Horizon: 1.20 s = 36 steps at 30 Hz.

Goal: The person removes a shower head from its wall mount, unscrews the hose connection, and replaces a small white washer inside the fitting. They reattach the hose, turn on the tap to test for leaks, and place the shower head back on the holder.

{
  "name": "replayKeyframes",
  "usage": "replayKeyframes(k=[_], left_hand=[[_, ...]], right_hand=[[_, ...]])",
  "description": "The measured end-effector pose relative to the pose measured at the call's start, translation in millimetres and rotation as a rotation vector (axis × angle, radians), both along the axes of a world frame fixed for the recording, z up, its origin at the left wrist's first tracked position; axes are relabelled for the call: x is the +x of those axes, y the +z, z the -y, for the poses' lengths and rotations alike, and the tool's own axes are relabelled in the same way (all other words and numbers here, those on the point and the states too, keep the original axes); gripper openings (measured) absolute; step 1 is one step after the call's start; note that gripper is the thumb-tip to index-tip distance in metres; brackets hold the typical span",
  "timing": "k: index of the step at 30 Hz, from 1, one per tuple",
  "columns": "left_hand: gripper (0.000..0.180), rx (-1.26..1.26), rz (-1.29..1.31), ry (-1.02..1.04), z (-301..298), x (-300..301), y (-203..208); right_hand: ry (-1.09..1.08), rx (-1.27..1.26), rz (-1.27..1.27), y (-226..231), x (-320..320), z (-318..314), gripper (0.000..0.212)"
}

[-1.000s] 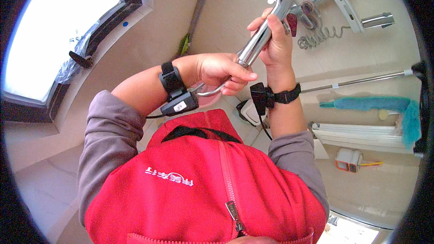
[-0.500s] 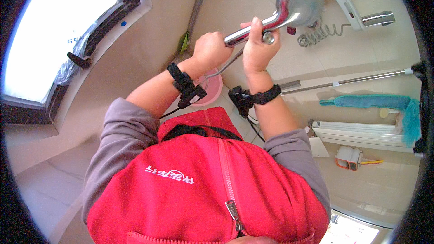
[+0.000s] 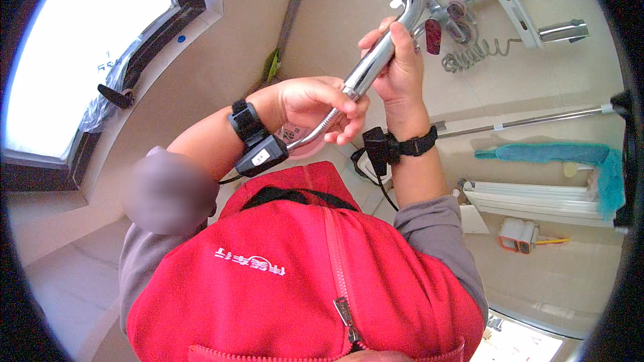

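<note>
A chrome shower head [image 3: 373, 62] slants up and away, with its round head cut off by the top edge. My right hand [image 3: 400, 67] is closed around the upper part of its handle. At the handle's lower end, my left hand [image 3: 323, 108] has its thumb and fingers bent around the joint with the metal shower hose [image 3: 312, 135]. The hose drops from there past my left wrist. Just beyond my right hand is a chrome wall fitting with a dark red piece [image 3: 433, 36], partly hidden by the shower head.
A pink basin [image 3: 307, 153] sits below my hands. On the right wall are a coiled cord [image 3: 479, 53], a white rack [image 3: 508, 1], a metal pole [image 3: 530, 119], a teal duster [image 3: 550, 152] and white panels [image 3: 537, 198]. A bright window [image 3: 80, 47] is at left.
The shower head has swung steeper, its round face turning edge-on and rising out of view. My left hand has slid down from the handle to the hose joint.
</note>
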<state>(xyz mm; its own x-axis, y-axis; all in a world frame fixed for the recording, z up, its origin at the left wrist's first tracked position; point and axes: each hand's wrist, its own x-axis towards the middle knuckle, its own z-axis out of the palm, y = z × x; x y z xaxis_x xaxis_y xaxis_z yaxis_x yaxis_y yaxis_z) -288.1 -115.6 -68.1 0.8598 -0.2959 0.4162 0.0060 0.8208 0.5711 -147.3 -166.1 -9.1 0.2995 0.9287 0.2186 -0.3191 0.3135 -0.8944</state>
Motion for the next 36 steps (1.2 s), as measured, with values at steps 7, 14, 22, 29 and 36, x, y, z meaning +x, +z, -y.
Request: replayKeyframes(k=[7, 14, 22, 29, 36], left_hand=[[0.036, 0.089, -0.353, 0.098, 9, -5, 3], [0.036, 0.716, -0.661, 0.802, 2, 0, -26], [0.043, 1.177, -0.722, 1.262, -26, 25, -51], [0.044, 0.745, -0.295, 1.071, -46, -1, -17], [0.032, 0.877, -0.495, 1.318, -41, -3, 11]], right_hand=[[-0.069, -0.027, 0.097, -3, -13, -5, 0.025], [-0.333, -0.091, 0.425, -21, -28, -13, 0.023], [-0.559, 0.044, 0.578, -48, -28, -34, 0.018], [-0.409, -0.041, 0.462, -16, -9, -33, 0.023], [-0.336, 0.052, 0.815, 0, -18, -28, 0.031]])
